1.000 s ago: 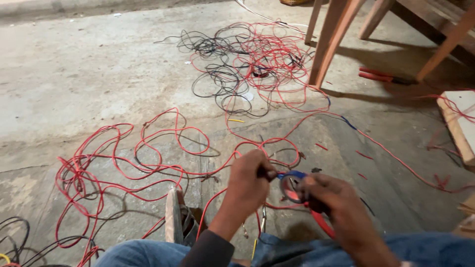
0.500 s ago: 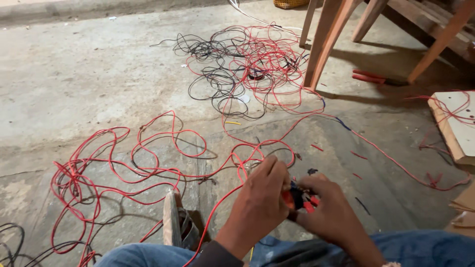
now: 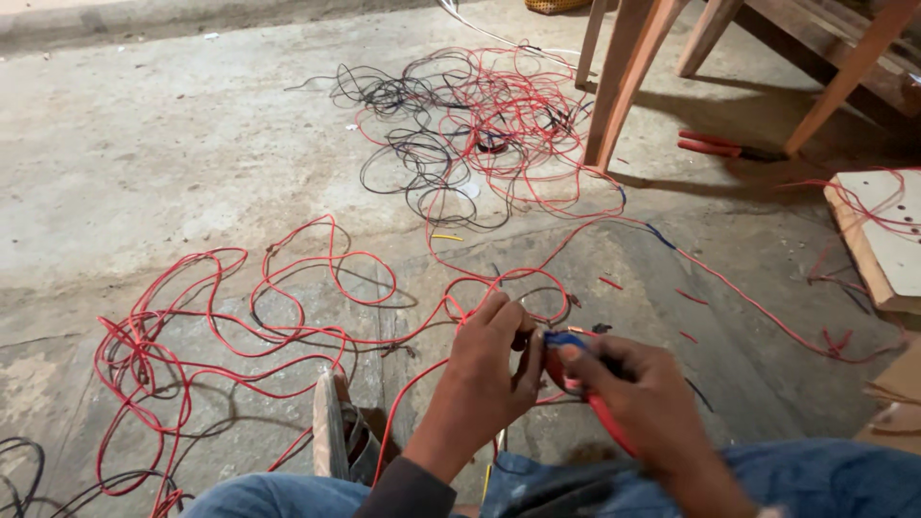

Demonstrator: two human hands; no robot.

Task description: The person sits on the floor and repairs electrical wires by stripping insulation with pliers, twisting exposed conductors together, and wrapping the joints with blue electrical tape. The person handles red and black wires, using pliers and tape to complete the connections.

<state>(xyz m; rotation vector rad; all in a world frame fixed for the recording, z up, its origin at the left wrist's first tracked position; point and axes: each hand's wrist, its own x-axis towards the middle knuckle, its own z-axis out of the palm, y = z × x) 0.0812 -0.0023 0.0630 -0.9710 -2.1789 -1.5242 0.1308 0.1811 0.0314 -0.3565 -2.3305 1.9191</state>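
Observation:
I sit over a concrete floor with both hands together low in the view. My left hand (image 3: 484, 369) pinches the end of a red wire (image 3: 413, 388) that runs up from the floor. My right hand (image 3: 638, 403) grips a hand tool with red and blue handles (image 3: 566, 360), its head meeting the wire end between the two hands. A long loose red wire (image 3: 240, 317) loops over the floor to the left of my hands.
A tangle of red and black wires (image 3: 470, 125) lies farther off beside wooden table legs (image 3: 624, 82). Red-handled pliers (image 3: 715, 146) lie under the table. A wooden board (image 3: 887, 240) sits at the right. My sandalled foot (image 3: 341, 441) and jeans show at the bottom.
My hands have shifted slightly right and closer together, and the tool's head now meets the wire end. The view has tilted a little.

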